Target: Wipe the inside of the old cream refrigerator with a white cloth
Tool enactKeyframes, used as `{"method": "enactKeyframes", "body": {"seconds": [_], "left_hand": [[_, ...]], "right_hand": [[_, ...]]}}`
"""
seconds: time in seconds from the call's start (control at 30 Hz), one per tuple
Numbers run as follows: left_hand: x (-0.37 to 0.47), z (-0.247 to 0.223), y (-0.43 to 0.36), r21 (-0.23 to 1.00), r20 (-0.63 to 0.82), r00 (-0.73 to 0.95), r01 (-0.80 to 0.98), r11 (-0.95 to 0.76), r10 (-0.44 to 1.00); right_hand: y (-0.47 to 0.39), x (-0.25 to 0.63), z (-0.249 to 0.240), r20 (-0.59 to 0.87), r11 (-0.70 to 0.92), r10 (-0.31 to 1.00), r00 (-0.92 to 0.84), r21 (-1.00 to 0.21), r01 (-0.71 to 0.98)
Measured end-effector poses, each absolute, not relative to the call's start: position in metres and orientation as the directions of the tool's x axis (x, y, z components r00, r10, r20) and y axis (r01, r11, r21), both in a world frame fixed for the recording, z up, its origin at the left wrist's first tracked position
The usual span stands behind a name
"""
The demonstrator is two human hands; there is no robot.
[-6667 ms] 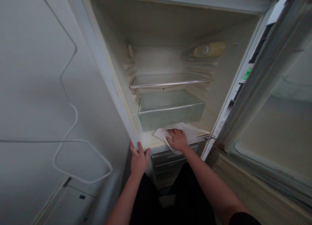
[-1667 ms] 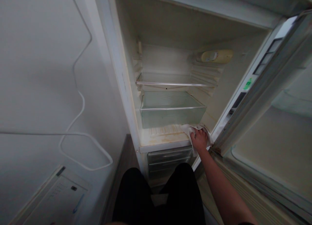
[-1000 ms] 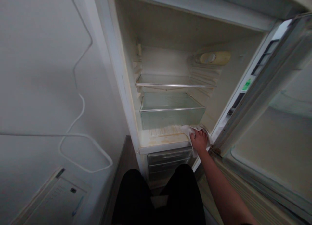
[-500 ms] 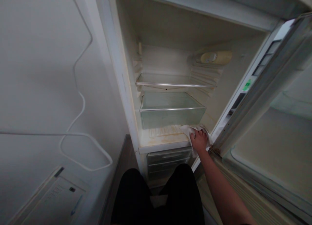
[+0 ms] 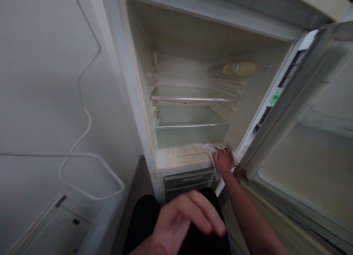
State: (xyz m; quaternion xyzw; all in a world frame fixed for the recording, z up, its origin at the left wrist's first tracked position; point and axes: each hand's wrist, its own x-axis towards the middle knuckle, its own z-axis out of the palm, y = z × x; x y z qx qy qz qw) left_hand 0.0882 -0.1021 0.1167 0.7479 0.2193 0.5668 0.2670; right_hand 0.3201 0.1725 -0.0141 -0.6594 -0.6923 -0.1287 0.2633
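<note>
My right hand (image 5: 223,160) presses a crumpled white cloth (image 5: 210,149) onto the front right corner of the fridge floor (image 5: 176,160), its fingers closed over the fabric. Yellowish-brown stains mark that floor left of the cloth. Just behind it hangs a clear greenish drawer (image 5: 193,135). My left hand (image 5: 187,218) is raised over my knees, close to the camera, fingers loosely bent and holding nothing; it touches nothing that I can see.
A glass shelf (image 5: 193,94) spans the fridge above the drawer. The fridge door (image 5: 311,152) stands wide open on the right. Below are freezer drawers (image 5: 190,178). On the left, a white cable (image 5: 85,119) hangs along the wall.
My left hand has come into view from below, in front of my knees. My right hand stays with the cloth at the same corner, while the view has shifted slightly.
</note>
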Motion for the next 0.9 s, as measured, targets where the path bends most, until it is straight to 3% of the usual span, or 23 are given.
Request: {"method": "enactKeyframes", "body": {"seconds": [0.03, 0.1, 0.17, 0.2, 0.27, 0.37, 0.43, 0.73, 0.9], "left_hand": [[0.084, 0.115, -0.091, 0.614, 0.77, 0.156, 0.081, -0.785, 0.619], [0.066, 0.109, -0.068, 0.443, 0.854, 0.037, 0.471, -0.762, 0.519], [0.039, 0.097, -0.041, 0.292, 0.93, -0.098, 0.782, -0.551, 0.354], [0.024, 0.089, -0.026, 0.303, 0.946, -0.202, 0.826, -0.475, 0.252], [-0.003, 0.07, 0.002, 0.433, 0.901, -0.393, 0.815, -0.386, 0.181], [-0.03, 0.043, 0.035, 0.708, 0.698, -0.543, 0.621, -0.336, 0.467], [-0.036, 0.028, 0.047, 0.787, 0.58, -0.562, 0.572, -0.229, 0.589], [-0.041, -0.024, 0.066, 0.736, 0.643, -0.602, 0.657, -0.162, 0.474], [-0.051, -0.033, 0.073, 0.691, 0.674, -0.592, 0.717, -0.095, 0.441]], "right_hand": [[0.172, 0.32, -0.014, 0.53, 0.095, 0.848, 0.009, -0.168, 0.981], [0.17, 0.318, -0.012, 0.525, 0.086, 0.851, 0.012, -0.162, 0.983], [0.166, 0.312, -0.01, 0.518, 0.072, 0.855, 0.018, -0.152, 0.986], [0.163, 0.307, -0.009, 0.512, 0.065, 0.859, 0.02, -0.147, 0.987], [0.156, 0.293, -0.007, 0.493, 0.059, 0.87, 0.016, -0.136, 0.989], [0.14, 0.263, -0.005, 0.457, 0.103, 0.889, -0.035, -0.124, 0.987], [0.13, 0.239, -0.003, 0.434, 0.173, 0.895, -0.103, -0.126, 0.977], [0.091, 0.132, 0.012, 0.361, 0.614, 0.765, -0.533, -0.161, 0.773], [0.088, 0.114, 0.012, 0.386, 0.732, 0.662, -0.643, -0.147, 0.666]]}}
